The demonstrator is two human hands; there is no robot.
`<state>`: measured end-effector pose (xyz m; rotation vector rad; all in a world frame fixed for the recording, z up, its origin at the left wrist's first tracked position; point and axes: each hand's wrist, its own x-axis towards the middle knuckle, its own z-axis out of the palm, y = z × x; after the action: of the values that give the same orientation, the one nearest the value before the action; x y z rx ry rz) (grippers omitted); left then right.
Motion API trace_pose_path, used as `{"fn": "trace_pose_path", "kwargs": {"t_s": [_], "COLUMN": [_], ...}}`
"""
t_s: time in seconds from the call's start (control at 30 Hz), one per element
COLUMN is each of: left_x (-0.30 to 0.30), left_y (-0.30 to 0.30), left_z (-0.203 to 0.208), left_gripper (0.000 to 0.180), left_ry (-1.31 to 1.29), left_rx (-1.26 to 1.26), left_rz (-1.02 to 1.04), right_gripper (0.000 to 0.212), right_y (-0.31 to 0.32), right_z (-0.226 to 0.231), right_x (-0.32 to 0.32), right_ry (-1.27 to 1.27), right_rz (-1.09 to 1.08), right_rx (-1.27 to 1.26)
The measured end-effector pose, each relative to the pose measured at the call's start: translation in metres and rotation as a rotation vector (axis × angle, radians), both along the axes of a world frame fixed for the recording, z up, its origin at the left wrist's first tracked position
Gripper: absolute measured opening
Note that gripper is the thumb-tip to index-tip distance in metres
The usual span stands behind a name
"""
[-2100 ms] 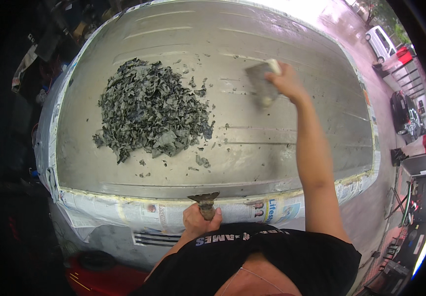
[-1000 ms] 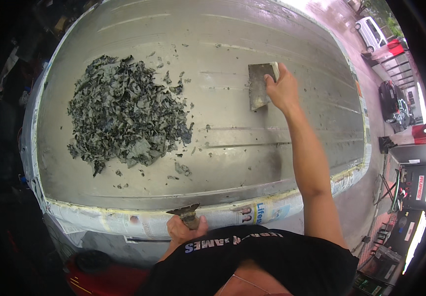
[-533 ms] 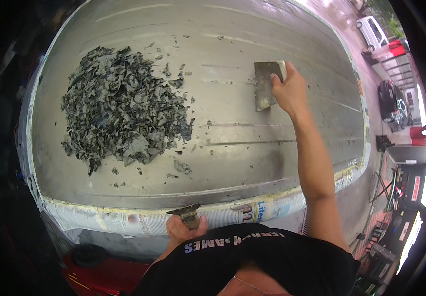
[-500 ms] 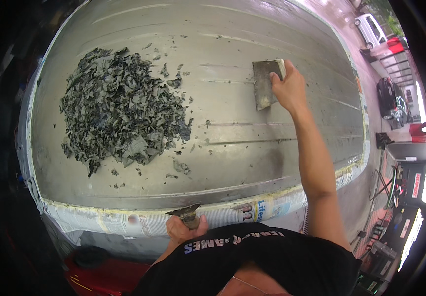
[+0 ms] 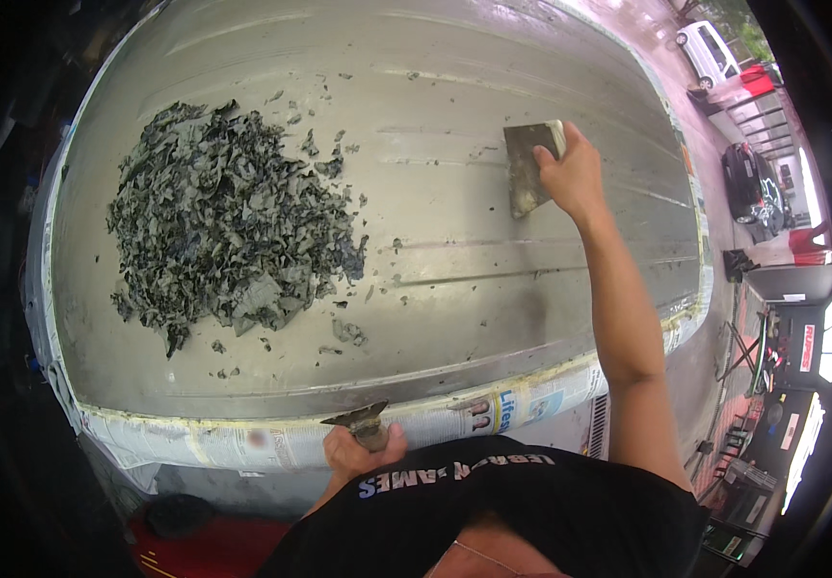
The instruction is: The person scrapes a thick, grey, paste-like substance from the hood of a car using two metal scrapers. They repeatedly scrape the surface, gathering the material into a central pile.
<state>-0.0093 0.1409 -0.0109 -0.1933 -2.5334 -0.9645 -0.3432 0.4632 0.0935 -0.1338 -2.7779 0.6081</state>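
My right hand (image 5: 578, 181) grips a broad flat scraper (image 5: 524, 162), thumb on its face, over the right part of a ribbed metal vehicle roof (image 5: 435, 328). Whether its lower edge touches the metal, I cannot tell. Close to my body, at the roof's near edge, my left hand (image 5: 346, 455) is closed around a putty knife (image 5: 368, 424) with its blade pointing away from me. A wide heap of grey and dark paint flakes (image 5: 228, 226) lies on the left half of the roof, with loose bits scattered around it.
Newspaper (image 5: 271, 438) and yellowish tape mask the roof's near and right edges. Below on the left is a red surface (image 5: 204, 539). Off to the right stand a dark car (image 5: 758, 193), a white vehicle (image 5: 708, 53) and racks of tools (image 5: 748, 482).
My right hand and its scraper have moved slightly right, away from the flake heap. My left hand stays in place with the putty knife. The whole view has shifted a little.
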Motion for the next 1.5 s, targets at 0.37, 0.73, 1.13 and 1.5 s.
{"fn": "trace_pose_path", "kwargs": {"t_s": [0.37, 0.73, 1.13, 1.5], "left_x": [-0.009, -0.009, -0.004, -0.009], "left_y": [0.002, 0.004, 0.003, 0.005], "left_z": [0.001, 0.006, -0.005, 0.009], "left_gripper": [0.070, 0.046, 0.046, 0.046], "left_ry": [0.053, -0.014, 0.023, -0.046], "left_rx": [-0.057, 0.041, 0.014, 0.013], "left_rz": [-0.037, 0.019, 0.026, 0.036], "right_gripper": [0.039, 0.028, 0.025, 0.036], "right_y": [-0.009, 0.024, 0.021, 0.005], "right_z": [-0.017, 0.007, 0.018, 0.016], "right_x": [-0.018, 0.012, 0.002, 0.010], "right_ry": [0.002, -0.181, -0.205, -0.208], "right_rz": [0.056, 0.027, 0.205, 0.138], "right_rx": [-0.240, -0.454, -0.191, -0.143]}}
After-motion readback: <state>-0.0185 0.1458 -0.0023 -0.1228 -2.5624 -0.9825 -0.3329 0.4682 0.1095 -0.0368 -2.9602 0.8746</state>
